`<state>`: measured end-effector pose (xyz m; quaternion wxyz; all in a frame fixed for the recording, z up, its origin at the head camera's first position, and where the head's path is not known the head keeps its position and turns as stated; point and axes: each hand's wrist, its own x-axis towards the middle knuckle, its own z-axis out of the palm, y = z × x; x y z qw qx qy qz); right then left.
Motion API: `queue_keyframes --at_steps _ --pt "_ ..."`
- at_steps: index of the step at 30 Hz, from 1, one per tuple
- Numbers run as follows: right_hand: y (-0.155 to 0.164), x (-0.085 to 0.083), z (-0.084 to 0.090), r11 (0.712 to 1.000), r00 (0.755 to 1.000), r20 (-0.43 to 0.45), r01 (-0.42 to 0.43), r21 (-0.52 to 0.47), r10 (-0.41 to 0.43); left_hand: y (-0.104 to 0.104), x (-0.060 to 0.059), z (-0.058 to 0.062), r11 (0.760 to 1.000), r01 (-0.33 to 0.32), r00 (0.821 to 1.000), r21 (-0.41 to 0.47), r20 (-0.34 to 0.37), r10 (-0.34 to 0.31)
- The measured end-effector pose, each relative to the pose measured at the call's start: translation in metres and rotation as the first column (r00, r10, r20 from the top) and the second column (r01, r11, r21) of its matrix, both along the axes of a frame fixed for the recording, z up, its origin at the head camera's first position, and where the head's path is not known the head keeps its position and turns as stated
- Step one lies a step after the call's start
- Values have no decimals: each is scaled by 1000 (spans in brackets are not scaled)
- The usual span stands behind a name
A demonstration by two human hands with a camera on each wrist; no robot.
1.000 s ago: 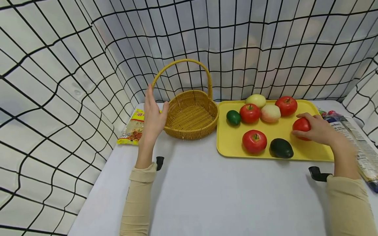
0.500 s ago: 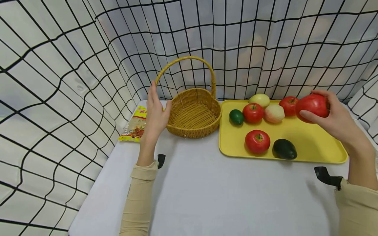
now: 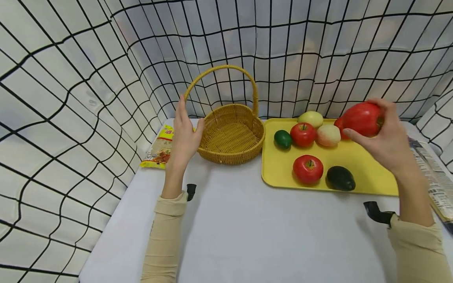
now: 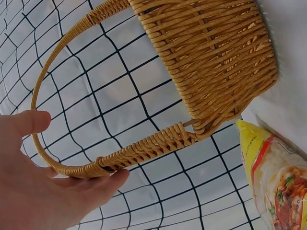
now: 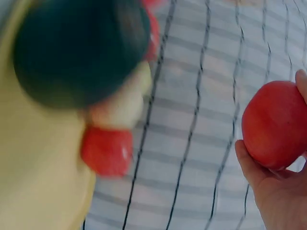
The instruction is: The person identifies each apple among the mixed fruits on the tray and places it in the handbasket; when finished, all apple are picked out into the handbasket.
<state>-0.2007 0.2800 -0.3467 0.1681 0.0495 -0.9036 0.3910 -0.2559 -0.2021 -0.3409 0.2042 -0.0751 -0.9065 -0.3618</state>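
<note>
- The right hand [image 3: 383,143] held a red apple [image 3: 361,119] in the air above the far right part of the yellow tray [image 3: 368,173], its fingers [image 3: 359,136] curled around the fruit from below and behind; the right wrist view showed the same apple [image 5: 274,124] cupped against the palm.
- The left hand [image 3: 184,135] stood edge-up against the left side of the wicker basket [image 3: 231,133], its fingers straight and together, the thumb resting at the rim; the left wrist view showed the basket handle [image 4: 86,163] passing just beside the open palm [image 4: 43,191].
- The basket stood on the white counter [image 3: 247,232], just left of the tray, and nothing lay in it.
- On the tray, along its far edge, lay a small green fruit [image 3: 282,139], a red apple [image 3: 302,134], a pale yellow-green fruit [image 3: 311,118] and a peach-toned fruit [image 3: 328,135].
- Nearer on the tray sat another red apple [image 3: 308,169] with a dark avocado [image 3: 340,178] just to its right.
- A yellow snack packet [image 3: 159,151] lay on the counter left of the basket, behind the left hand.
- A printed plastic package [image 3: 429,173] lay right of the tray.
</note>
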Motion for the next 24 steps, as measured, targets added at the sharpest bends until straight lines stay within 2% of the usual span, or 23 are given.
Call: queue_keyframes --at_steps 4,6,10,13,16,19,24 --pt "-50 -7 -11 985 987 -6 -161 65 161 0 2 1 999 -40 999 5 -3 40" --pt "-75 -9 -17 971 974 34 -226 79 224 0 2 0 999 -44 999 6 9 44" --pt "-115 -14 -22 950 949 130 -299 91 286 3 0 1 999 -28 1000 17 14 27" --pt "-149 -22 -19 935 934 156 -340 103 322 3 -2 4 1000 -18 1000 19 -5 18" --pt "-184 -40 -12 919 918 169 -379 113 358 5 -4 7 1000 -8 1000 14 -15 9" --pt "-221 -67 -9 897 903 196 -413 158 382 6 -3 7 1000 -1 1000 15 13 1" --pt "-277 -111 -18 826 852 325 -498 264 410 8 5 3 1000 -1 996 19 87 0"
